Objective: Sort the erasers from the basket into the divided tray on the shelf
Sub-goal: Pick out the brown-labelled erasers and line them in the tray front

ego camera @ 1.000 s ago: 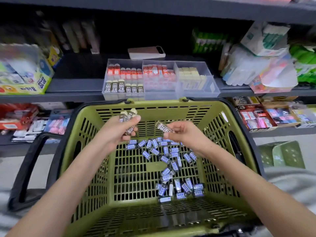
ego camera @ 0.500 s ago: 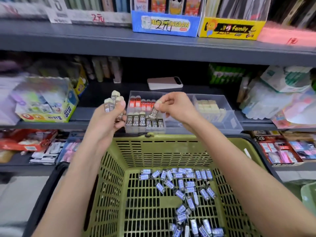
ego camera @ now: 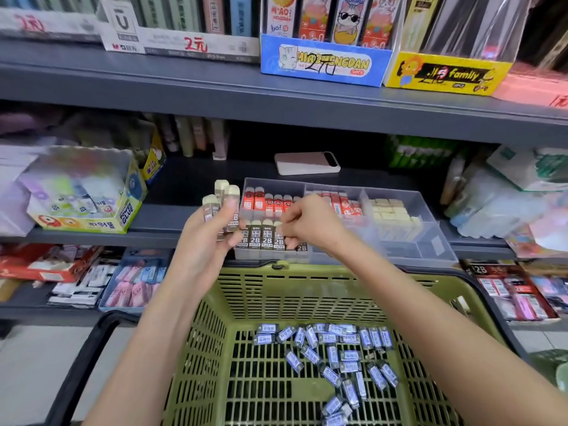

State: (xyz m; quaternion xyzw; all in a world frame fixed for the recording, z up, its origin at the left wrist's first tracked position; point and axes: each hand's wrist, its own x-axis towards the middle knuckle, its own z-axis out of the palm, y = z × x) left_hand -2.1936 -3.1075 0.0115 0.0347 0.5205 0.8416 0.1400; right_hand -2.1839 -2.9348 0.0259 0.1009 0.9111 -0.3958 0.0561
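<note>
- Left hand [ego camera: 209,238]: closed around a bunch of brown-sleeved erasers [ego camera: 222,201], held upright, cream tips sticking out above the fingers. Sits at 9 o'clock of the tray, just beside its left wall.
- Right hand [ego camera: 310,222]: fingers pinched together over the front row of the tray's left compartment, touching the top of a brown 2B eraser there; can't tell if it is actually gripping it.
- Divided tray [ego camera: 430,241]: clear plastic, on the middle shelf [ego camera: 172,216]. Left compartment holds red erasers at the back, brown 2B erasers [ego camera: 261,238] in front; middle holds red ones; right holds cream blocks.
- Basket [ego camera: 212,348]: green, at 6 o'clock below the tray. Blue-wrapped erasers [ego camera: 332,352] lie scattered on its floor.
- Phone [ego camera: 307,162]: flat on the shelf at 12 o'clock behind the tray.
</note>
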